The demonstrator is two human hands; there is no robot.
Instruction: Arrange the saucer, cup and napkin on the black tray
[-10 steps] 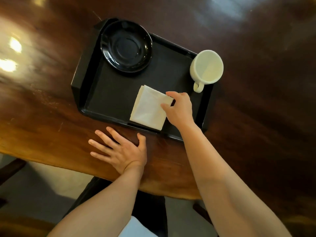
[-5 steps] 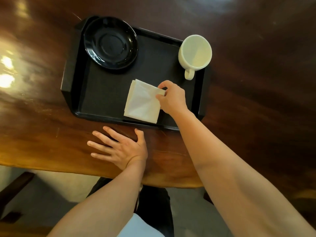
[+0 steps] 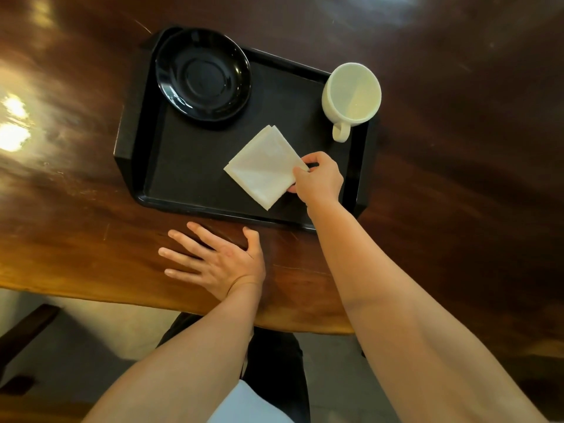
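A black tray (image 3: 189, 175) lies on the dark wooden table. A black saucer (image 3: 203, 75) sits in its far left corner. A white cup (image 3: 351, 93) stands in the far right corner, handle toward me. A folded white napkin (image 3: 262, 166) lies near the tray's middle, turned like a diamond. My right hand (image 3: 320, 178) pinches the napkin's right corner. My left hand (image 3: 219, 261) rests flat on the table just in front of the tray, fingers spread, holding nothing.
The wooden table (image 3: 457, 178) stretches far to the right and left of the tray. Its near edge (image 3: 122, 296) runs just behind my left wrist. Below it are my lap and the floor.
The napkin has been rotated from a roughly square lie to a diamond lie, still held at its corner by my right hand. My left hand has stayed flat on the table.
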